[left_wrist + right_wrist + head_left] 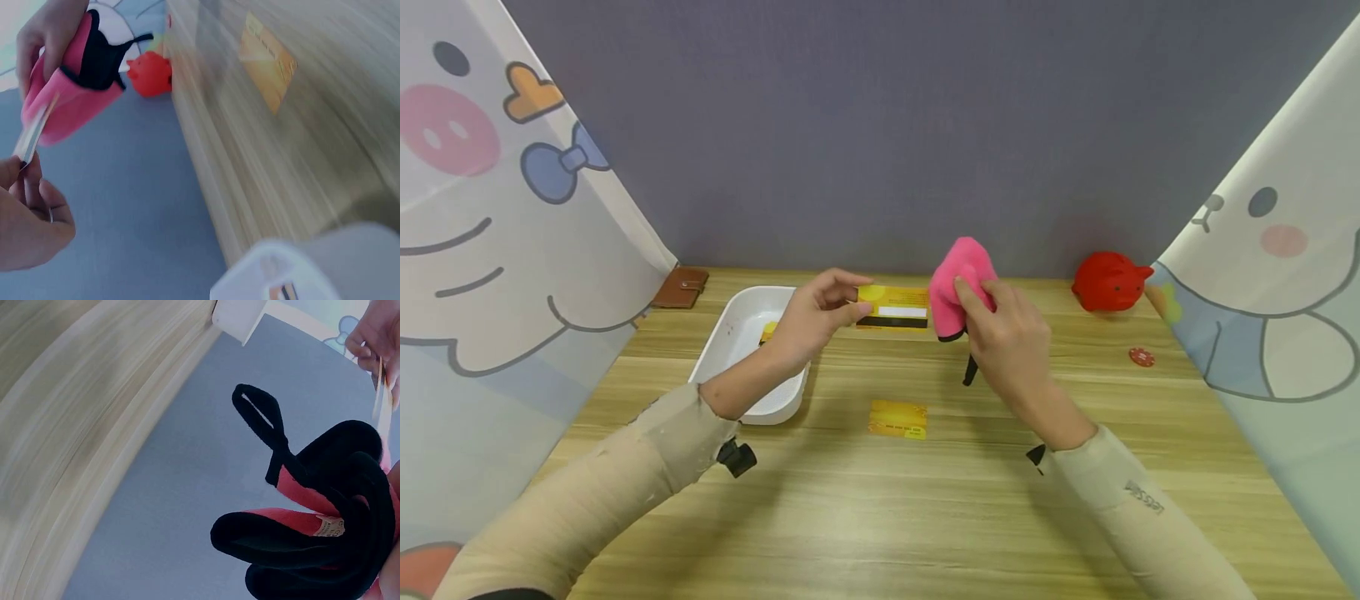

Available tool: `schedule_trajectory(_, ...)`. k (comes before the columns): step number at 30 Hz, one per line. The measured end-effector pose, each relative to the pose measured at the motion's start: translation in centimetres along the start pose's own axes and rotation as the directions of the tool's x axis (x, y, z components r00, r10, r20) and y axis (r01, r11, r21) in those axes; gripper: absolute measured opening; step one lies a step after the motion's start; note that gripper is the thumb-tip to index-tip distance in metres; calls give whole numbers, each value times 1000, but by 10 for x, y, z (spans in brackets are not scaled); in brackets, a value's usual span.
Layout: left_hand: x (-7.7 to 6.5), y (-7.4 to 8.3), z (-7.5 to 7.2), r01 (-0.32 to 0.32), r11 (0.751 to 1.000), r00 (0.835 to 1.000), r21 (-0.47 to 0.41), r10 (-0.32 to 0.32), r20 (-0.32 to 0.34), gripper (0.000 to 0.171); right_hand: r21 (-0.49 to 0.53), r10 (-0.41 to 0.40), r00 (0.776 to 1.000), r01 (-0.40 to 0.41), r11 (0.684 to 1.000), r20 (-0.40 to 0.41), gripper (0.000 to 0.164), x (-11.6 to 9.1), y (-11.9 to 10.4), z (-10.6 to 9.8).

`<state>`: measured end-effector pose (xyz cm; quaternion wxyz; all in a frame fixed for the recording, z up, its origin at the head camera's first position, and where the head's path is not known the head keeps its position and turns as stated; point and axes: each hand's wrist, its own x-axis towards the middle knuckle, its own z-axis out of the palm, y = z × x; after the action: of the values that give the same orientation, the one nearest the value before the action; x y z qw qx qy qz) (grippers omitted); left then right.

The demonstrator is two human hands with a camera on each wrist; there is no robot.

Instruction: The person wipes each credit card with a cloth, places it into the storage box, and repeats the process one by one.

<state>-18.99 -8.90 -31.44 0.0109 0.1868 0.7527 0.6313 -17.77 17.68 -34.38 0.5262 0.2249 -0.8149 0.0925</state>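
Observation:
Between thumb and fingers my left hand (pixel 816 315) pinches a yellow card (pixel 892 307) with a black stripe and a white strip. My right hand (pixel 1011 337) grips a folded pink cloth (pixel 953 308) with black edging; its black loop (pixel 259 415) hangs free in the right wrist view. Both are held up above the table, the card's far end right beside the cloth; I cannot tell whether they touch. Two thin edges show at the left fingers in the right wrist view, so a second card may be there. Another yellow card (pixel 898 419) lies flat on the table.
A white tray (pixel 718 350) stands at the left, with a yellow and black item (pixel 767 332) inside. A brown wallet (pixel 682 287) lies at the back left. On the right are a red piggy bank (pixel 1108 283) and a red chip (pixel 1142 357). A grey panel (pixel 865 150) closes the back.

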Motion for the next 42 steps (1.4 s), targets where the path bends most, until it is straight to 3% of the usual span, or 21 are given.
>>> schedule_trajectory(7, 1, 1, -31, 54, 998, 998, 35, -55, 29, 38, -13, 16, 1000, -16, 1000, 17, 26, -2, 3, -1)
schedule_trajectory(11, 6, 1, -51, 138, 986, 990, 92, -141, 24, 38, -5, 21, 1000, -21, 1000, 14, 25, -2, 3, -1)
schedule_trajectory(17, 15, -5, -77, 301, 936, 953, 180, -303, -18, 43, 1, 26, 999, -26, 1000, 23, 21, -3, 3, -3)
schedule_trajectory(23, 23, -24, -100, 382, 884, 924, 269, -359, -132, 44, 11, 28, 999, -28, 1000, 26, 21, -4, 3, -4)
schedule_trajectory(29, 29, -57, -116, 472, 821, 881, 320, -438, -176, 46, 22, 24, 999, -25, 999, 26, 21, -5, 3, -4)
schedule_trajectory(34, 31, -72, -124, 506, 805, 862, 309, -456, -223, 47, 26, 35, 999, -36, 999, 38, 22, -7, 2, -4)
schedule_trajectory(38, 31, -78, -131, 525, 781, 851, 338, -471, -234, 47, 23, 42, 998, -43, 999, 43, 23, -6, 2, -4)
schedule_trajectory(42, 33, -87, -130, 567, 738, 823, 366, -530, -207, 46, 20, 40, 998, -41, 999, 54, 24, -6, 2, -5)
